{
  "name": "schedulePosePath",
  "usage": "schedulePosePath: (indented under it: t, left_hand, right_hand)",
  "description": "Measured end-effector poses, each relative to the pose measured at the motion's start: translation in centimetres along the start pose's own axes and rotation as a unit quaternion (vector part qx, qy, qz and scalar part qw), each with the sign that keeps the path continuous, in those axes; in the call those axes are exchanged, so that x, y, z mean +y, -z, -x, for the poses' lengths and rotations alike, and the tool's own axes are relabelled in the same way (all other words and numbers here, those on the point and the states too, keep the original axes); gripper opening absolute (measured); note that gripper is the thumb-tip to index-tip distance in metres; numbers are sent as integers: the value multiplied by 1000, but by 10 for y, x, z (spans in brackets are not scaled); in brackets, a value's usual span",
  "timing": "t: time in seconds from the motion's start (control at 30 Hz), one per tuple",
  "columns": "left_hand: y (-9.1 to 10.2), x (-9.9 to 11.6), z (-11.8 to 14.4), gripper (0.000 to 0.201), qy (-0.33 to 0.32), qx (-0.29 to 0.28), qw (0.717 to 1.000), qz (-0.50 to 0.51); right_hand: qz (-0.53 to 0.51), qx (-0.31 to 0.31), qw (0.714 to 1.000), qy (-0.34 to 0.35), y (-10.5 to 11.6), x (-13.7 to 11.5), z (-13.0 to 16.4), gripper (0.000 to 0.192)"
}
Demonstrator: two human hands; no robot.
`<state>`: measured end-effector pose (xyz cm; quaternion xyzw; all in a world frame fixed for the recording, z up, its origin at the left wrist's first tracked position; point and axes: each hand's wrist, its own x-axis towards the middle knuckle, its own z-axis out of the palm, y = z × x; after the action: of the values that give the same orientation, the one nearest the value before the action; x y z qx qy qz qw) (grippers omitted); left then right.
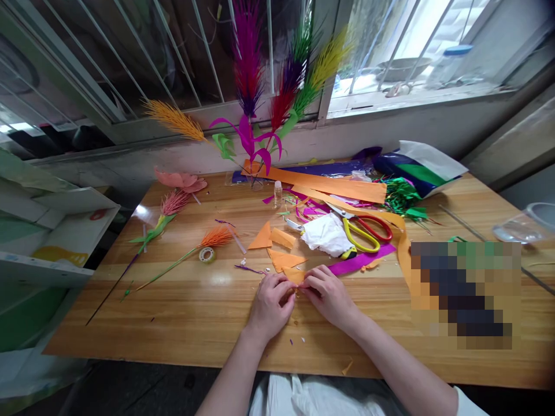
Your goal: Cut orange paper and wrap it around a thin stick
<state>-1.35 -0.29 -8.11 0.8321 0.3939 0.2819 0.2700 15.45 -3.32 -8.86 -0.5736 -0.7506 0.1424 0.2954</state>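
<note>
My left hand and my right hand meet near the front middle of the wooden table. Both pinch a small orange paper piece between the fingertips; most of it is hidden by the fingers. Just beyond lie several cut orange paper pieces and a crumpled white paper. Scissors with yellow and red handles rest to the right of that, on a magenta paper strip.
Long orange paper strips lie across the back. Finished paper flowers and a tape roll lie at the left. A vase of colourful paper feathers stands by the window. A small glue bottle, green shreds and a bag sit at the back right.
</note>
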Motion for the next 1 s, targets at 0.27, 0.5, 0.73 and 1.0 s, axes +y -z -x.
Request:
schedulePosePath:
  t: [0.27, 0.5, 0.73, 1.0]
  left_hand:
    - [-2, -1, -4, 13, 5, 6, 1000, -4]
    - [1, 4, -2, 18, 0, 11, 1000, 0]
    - [-3, 2, -2, 16, 6, 16, 1000, -22]
    - [-5, 2, -2, 15, 3, 29, 999, -32]
  right_hand:
    - [-8, -17, 1000, 5, 7, -6, 0, 6]
    - [13, 2, 1000, 16, 6, -6, 0, 8]
    - [1, -13, 1000, 8, 7, -6, -1, 10]
    - [14, 11, 1000, 3, 4, -8, -1, 5]
